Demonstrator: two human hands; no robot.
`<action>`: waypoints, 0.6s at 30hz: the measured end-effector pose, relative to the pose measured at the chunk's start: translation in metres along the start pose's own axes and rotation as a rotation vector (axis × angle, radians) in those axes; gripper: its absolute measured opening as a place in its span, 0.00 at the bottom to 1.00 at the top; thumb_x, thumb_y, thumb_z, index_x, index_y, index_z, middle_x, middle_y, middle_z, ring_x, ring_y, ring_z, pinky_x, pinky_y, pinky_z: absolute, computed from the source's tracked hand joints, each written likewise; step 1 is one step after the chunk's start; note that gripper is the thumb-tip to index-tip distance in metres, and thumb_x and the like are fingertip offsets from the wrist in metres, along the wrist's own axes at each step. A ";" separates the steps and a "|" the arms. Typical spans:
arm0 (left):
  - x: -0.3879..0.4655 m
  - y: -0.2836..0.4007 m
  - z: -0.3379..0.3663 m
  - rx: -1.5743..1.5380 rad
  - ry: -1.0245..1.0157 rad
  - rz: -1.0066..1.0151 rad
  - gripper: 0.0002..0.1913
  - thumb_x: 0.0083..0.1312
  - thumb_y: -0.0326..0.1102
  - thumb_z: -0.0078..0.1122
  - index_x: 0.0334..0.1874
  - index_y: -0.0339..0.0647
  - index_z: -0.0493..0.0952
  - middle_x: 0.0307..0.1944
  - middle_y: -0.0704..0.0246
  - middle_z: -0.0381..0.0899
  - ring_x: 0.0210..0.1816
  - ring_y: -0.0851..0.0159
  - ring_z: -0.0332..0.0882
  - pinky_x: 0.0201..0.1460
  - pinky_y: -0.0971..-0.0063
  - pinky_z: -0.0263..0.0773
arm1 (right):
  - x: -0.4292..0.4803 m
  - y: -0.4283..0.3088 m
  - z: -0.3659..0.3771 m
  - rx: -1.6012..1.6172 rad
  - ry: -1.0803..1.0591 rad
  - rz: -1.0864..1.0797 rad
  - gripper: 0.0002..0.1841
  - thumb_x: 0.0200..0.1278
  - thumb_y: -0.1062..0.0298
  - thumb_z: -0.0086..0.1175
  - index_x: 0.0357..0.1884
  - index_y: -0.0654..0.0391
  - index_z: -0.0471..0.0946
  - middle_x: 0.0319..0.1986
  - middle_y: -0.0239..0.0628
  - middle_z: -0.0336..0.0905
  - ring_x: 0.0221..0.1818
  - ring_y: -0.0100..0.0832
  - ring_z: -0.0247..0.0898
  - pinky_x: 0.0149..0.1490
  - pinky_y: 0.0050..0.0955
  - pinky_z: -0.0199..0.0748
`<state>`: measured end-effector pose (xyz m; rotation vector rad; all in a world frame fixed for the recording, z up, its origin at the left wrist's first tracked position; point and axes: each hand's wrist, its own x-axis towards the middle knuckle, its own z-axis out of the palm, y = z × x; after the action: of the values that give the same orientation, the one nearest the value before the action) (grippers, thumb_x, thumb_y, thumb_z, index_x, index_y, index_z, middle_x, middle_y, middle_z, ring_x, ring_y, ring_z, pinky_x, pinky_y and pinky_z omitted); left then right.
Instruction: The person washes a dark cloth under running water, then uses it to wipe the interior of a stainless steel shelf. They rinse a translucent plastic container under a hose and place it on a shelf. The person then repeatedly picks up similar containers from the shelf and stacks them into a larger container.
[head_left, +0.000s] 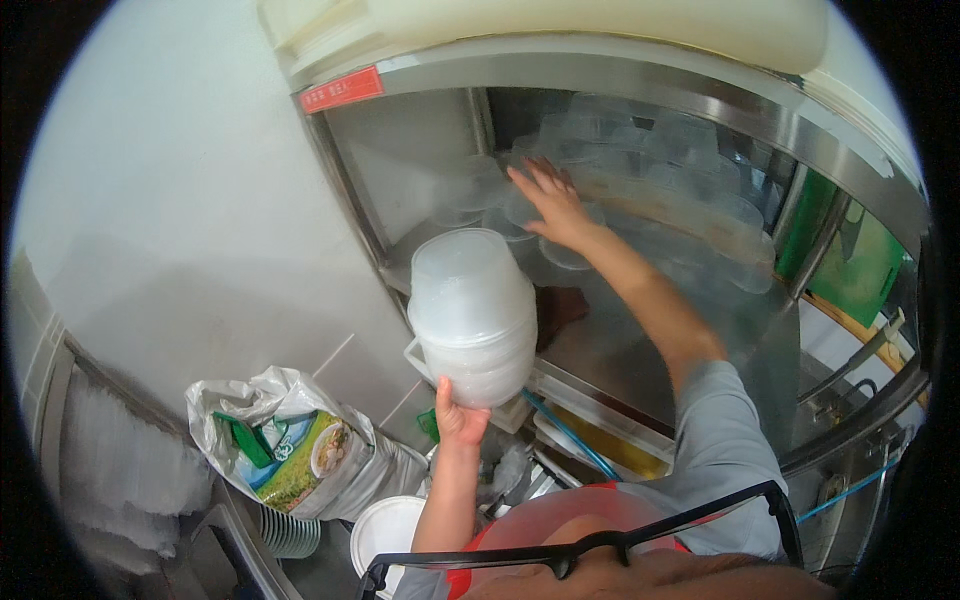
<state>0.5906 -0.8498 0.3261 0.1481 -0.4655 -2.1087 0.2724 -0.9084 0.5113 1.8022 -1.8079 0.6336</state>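
A stack of translucent plastic bowls (474, 315) rests on my left hand (460, 420), which grips it from below. My right hand (553, 199) reaches over the stainless steel shelf (622, 322) with its fingers spread, beside clear plastic containers (566, 244) standing on that shelf. Whether its fingertips touch a container cannot be told. More clear containers (645, 150) are stacked at the back of the shelf, and a few (472, 191) stand at its left end.
A steel shelf edge (585, 64) with a red label runs overhead. At lower left are a white bag (375, 457) holding colourful packets, stacked plates (291, 532) and a white round lid (386, 532). Green boards (847, 255) stand at right. A blue rod (574, 435) lies below the shelf.
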 end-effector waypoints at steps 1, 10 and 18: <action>0.000 0.000 0.001 0.006 -0.009 0.009 0.39 0.66 0.51 0.69 0.77 0.47 0.64 0.74 0.65 0.69 0.74 0.53 0.65 0.79 0.46 0.57 | -0.001 -0.015 -0.020 0.267 0.016 -0.111 0.54 0.51 0.63 0.74 0.81 0.44 0.54 0.78 0.43 0.52 0.81 0.51 0.45 0.81 0.49 0.49; -0.005 -0.005 0.020 0.033 0.120 0.050 0.37 0.69 0.49 0.66 0.77 0.44 0.63 0.74 0.64 0.68 0.74 0.53 0.65 0.79 0.47 0.57 | -0.032 -0.099 -0.120 0.325 -0.156 -0.612 0.52 0.47 0.50 0.73 0.76 0.56 0.62 0.70 0.49 0.66 0.73 0.52 0.61 0.75 0.48 0.61; -0.004 -0.005 0.024 0.073 0.151 0.054 0.36 0.69 0.50 0.66 0.76 0.45 0.64 0.74 0.64 0.68 0.74 0.52 0.66 0.77 0.45 0.60 | -0.040 -0.110 -0.111 0.170 -0.084 -0.513 0.48 0.43 0.61 0.69 0.70 0.65 0.64 0.67 0.57 0.67 0.70 0.55 0.64 0.75 0.48 0.62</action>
<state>0.5821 -0.8380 0.3459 0.3309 -0.4506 -2.0119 0.3851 -0.8073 0.5678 2.3178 -1.2818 0.5212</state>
